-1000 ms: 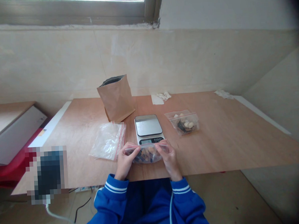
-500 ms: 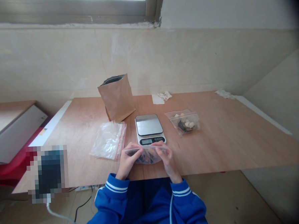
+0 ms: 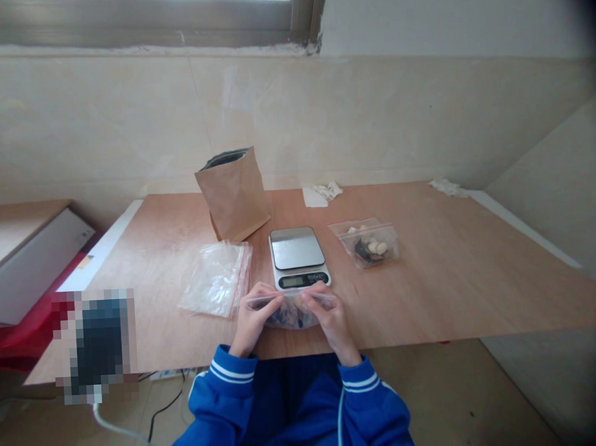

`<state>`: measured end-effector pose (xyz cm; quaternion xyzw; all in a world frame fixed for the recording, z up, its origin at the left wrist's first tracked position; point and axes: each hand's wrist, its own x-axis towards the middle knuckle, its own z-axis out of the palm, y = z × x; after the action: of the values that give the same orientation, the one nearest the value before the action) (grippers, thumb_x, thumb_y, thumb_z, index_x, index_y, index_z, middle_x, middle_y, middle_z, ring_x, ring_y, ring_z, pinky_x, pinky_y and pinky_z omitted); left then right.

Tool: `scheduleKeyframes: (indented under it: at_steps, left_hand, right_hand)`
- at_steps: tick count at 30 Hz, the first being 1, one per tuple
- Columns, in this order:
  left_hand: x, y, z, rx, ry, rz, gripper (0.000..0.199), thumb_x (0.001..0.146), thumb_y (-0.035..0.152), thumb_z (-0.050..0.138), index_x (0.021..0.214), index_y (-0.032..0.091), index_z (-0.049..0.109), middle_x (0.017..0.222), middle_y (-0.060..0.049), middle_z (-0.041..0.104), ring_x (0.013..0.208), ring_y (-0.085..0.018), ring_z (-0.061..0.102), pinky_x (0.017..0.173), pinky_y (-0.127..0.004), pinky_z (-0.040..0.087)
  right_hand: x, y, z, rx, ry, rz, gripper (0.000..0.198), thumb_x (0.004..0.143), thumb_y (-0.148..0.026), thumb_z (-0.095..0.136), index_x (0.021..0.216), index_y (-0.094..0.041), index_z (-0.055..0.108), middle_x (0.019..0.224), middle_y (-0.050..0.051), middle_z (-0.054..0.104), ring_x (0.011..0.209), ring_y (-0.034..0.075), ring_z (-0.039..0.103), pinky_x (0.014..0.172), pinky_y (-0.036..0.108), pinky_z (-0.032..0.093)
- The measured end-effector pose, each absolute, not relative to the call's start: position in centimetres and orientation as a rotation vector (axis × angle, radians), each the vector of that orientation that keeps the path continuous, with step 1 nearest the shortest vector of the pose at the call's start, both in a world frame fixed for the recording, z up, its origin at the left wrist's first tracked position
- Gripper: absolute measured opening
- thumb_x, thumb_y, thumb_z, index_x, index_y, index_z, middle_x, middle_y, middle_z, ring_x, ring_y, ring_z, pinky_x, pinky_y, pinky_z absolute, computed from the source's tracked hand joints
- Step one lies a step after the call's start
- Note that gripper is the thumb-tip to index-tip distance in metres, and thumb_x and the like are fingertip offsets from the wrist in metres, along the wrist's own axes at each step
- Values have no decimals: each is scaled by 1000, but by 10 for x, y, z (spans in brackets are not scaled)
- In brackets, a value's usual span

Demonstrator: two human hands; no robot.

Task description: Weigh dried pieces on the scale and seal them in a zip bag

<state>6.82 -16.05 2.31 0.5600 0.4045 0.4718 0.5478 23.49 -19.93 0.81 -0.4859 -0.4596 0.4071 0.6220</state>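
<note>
Your left hand (image 3: 248,325) and right hand (image 3: 334,319) are both pinched closed, thumbs against fingers, on the top edge of a clear zip-lock bag (image 3: 294,319). Bag's at the desk (image 3: 460,274) front edge, just in front of the digital kitchen scale (image 3: 297,248); dark and brownish pieces inside, too blurred to identify. Scale's display and button markings too small to read. Second zip-lock bag (image 3: 372,248), right of scale: pale round slices plus dark pieces. Flat clear bags (image 3: 214,280), red seal strips, left. Kraft stand-up pouch (image 3: 234,198) behind them, upright, mouth open, dark lining; can't see contents.
</note>
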Motion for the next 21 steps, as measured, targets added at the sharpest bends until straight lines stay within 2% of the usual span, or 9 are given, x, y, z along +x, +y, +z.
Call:
scheduleKeyframes:
  at_steps: [7, 13, 18, 21]
  left_hand:
    - [68, -161, 22, 1343, 969, 1114, 19, 75, 33, 73, 72, 15, 68, 81, -3, 63, 79, -15, 60, 73, -26, 45]
    - [70, -162, 23, 1350, 965, 1047, 17, 76, 32, 73, 81, 16, 70, 85, -4, 66, 79, -15, 62, 71, -25, 47]
    - [71, -164, 23, 1408, 986, 1074, 19, 76, 32, 73, 87, 16, 71, 88, -5, 68, 82, -17, 63, 75, -27, 49]
    - [71, -165, 24, 1423, 1007, 1101, 19, 77, 33, 72, 86, 16, 71, 88, -5, 68, 82, -17, 64, 76, -28, 50]
  right_hand:
    - [235, -200, 11, -1137, -1073, 887, 21, 83, -38, 66, 72, -20, 65, 72, -1, 58, 70, 15, 58, 68, 28, 48]
    - [233, -201, 13, -1158, -1017, 929, 20, 82, -41, 66, 78, -22, 62, 70, -2, 60, 66, 15, 59, 63, 26, 49]
    - [235, -201, 13, -1149, -1111, 941, 20, 84, -40, 63, 92, -22, 67, 89, 2, 65, 83, 18, 64, 75, 29, 51]
    - [235, -200, 11, -1149, -1177, 909, 20, 86, -40, 62, 91, -22, 70, 90, 3, 63, 86, 18, 62, 80, 31, 50]
